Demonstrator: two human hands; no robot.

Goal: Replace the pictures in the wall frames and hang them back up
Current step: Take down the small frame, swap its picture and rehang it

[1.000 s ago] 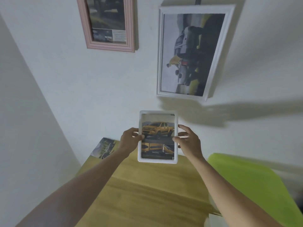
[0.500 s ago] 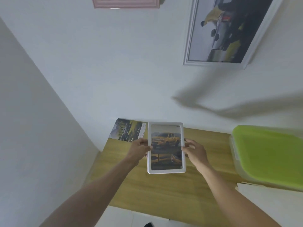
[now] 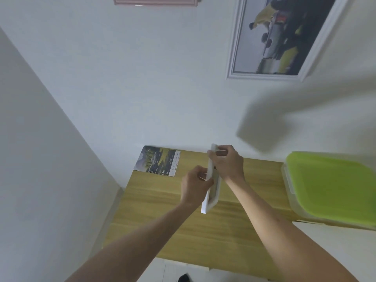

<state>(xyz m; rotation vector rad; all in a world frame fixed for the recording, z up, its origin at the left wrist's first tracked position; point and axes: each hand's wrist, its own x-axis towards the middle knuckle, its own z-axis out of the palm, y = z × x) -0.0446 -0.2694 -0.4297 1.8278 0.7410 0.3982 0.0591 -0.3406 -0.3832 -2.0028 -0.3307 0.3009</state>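
A small white picture frame is held edge-on above the wooden table, so its picture is hidden. My left hand grips its left side near the middle. My right hand grips its upper end, fingers curled over the top edge. A loose car picture lies flat at the table's far left corner. On the wall hang a large white frame with a car picture and the bottom edge of a pink frame.
A clear storage box with a lime-green lid sits on the table's right side. White walls meet in a corner at the left. A white floor strip and a small dark object show below the table's near edge.
The small frame faced me with its yellow-truck picture showing; now both hands have turned it edge-on over the table. The camera tilted down, so the wall frames slid upward.
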